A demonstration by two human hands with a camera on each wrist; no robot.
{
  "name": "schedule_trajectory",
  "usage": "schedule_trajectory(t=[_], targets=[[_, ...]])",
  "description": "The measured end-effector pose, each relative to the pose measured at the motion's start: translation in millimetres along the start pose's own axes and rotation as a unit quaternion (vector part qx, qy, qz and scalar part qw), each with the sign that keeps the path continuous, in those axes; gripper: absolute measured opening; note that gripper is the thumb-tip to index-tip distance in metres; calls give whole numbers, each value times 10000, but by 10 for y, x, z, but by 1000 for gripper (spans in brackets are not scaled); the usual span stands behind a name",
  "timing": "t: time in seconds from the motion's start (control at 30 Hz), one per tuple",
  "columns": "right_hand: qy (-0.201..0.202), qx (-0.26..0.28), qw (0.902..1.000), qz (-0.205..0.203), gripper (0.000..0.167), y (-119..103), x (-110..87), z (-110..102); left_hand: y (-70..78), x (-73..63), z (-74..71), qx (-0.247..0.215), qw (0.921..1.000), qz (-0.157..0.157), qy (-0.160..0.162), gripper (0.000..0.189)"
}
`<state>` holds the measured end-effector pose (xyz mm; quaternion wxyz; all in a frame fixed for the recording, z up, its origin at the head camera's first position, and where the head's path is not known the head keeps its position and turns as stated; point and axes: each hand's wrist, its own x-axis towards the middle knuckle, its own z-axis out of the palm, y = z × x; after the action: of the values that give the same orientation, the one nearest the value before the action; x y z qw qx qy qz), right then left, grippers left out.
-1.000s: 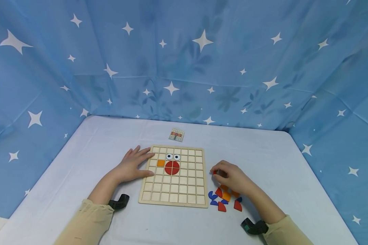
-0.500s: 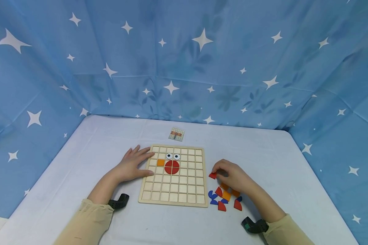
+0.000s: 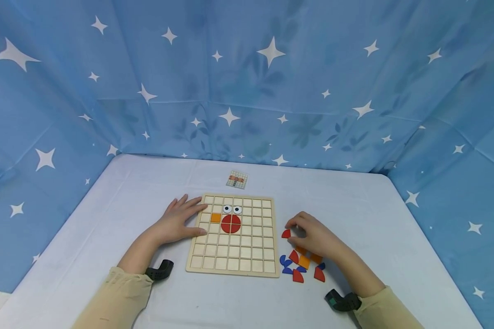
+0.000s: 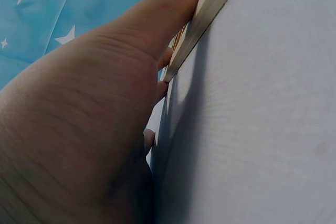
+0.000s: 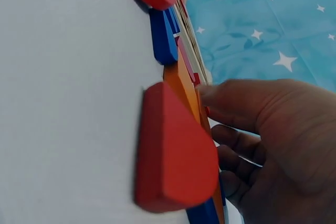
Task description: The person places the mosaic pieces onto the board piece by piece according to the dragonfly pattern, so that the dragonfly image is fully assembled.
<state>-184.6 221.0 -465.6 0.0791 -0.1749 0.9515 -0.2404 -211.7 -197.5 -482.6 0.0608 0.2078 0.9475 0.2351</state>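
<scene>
Left hand (image 3: 180, 224) loose on board (image 3: 245, 252) edge; right hand (image 3: 314, 236) pinches red piece (image 3: 286, 234), gap to board.

At the left hand (image 3: 179, 224), the board (image 3: 257, 242) looks like pale, smooth wood. The red piece (image 3: 286, 234) at the fingertips of the right hand (image 3: 314, 236) looks smooth; the blue piece (image 5: 164, 40) and orange piece (image 5: 181, 82) beside that hand look painted, with a dull sheen. Matt white cloth (image 3: 214, 299) lies beneath both hands; creased curtain fabric (image 3: 247, 77) hangs beyond them.
</scene>
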Motion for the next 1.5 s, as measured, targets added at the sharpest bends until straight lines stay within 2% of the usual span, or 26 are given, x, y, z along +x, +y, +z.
schedule_trajectory(t=[0.37, 0.57, 0.8, 1.23, 1.5], targets=[[67, 200, 9998, 41, 20, -28, 14, -85, 3, 3, 12, -13, 10000, 32, 30, 83], [71, 294, 9986, -442, 20, -172, 90, -173, -26, 4, 30, -26, 10000, 8, 15, 83], [-62, 327, 9957, -869, 20, -526, 342, -220, -37, -5, 22, -57, 10000, -8, 2, 83], [-532, 719, 9893, -1156, 20, -1099, 924, 161, -41, 19, 29, 6, 10000, 31, -33, 81], [-763, 677, 9914, -821, 21, -1433, 1109, 424, -68, 1, 26, 10, 9999, 163, 20, 79]])
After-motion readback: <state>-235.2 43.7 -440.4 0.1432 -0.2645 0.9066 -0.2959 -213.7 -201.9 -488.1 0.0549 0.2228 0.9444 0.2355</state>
